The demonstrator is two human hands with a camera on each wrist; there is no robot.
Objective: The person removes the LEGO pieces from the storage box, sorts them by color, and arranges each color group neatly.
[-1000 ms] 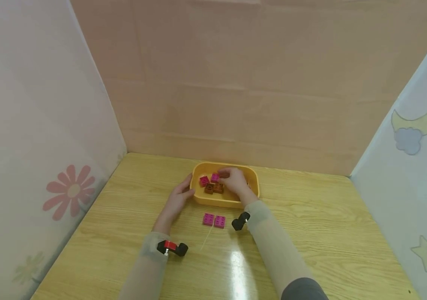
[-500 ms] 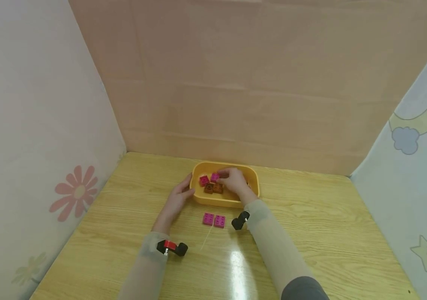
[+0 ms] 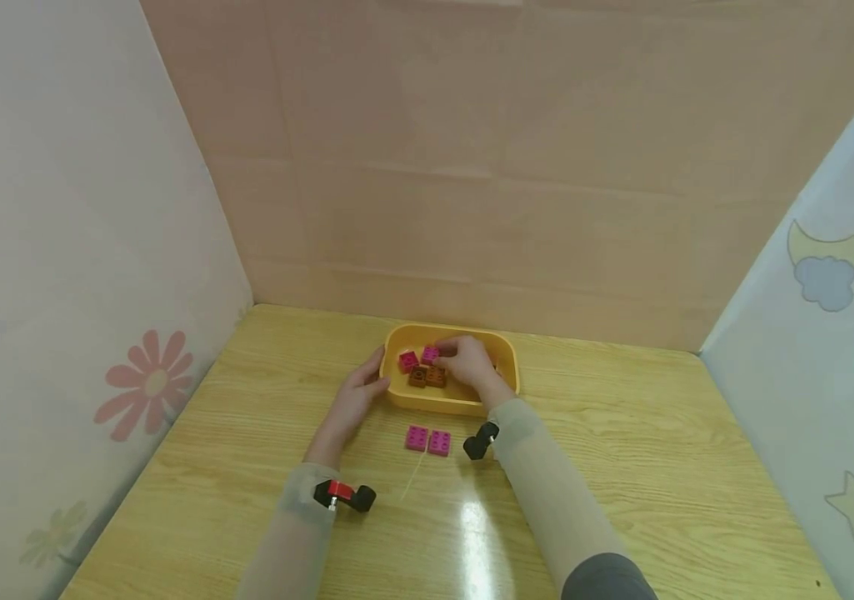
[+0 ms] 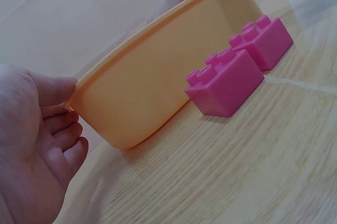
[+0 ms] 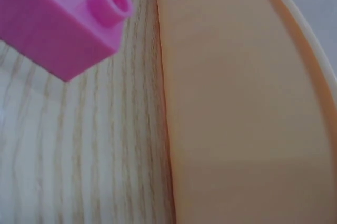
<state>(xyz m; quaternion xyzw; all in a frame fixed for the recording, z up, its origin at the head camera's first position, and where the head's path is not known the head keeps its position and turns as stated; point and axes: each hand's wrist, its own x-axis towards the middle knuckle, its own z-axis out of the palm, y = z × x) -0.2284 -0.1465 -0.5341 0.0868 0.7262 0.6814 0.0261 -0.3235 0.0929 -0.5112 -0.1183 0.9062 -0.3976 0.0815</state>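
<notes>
In the head view a yellow-orange plastic tub (image 3: 447,405) stands on the table near the back wall. My left hand (image 3: 355,402) grips its left end, thumb at the rim in the left wrist view. My right hand (image 3: 466,364) reaches inside and pinches a pink toy brick (image 3: 430,355) by its right side. Beside that brick lie a red-pink brick (image 3: 407,362) and two brown bricks, one dark (image 3: 417,377) and one lighter (image 3: 436,377). What lies under the right hand is mostly hidden. The right wrist view does not show the right hand.
Two pink bricks, a left one (image 3: 417,438) and a right one (image 3: 439,442), sit side by side in front of the tub. A pale line (image 3: 413,477) runs forward from them along the wooden table (image 3: 621,433). Walls close off the back and both sides.
</notes>
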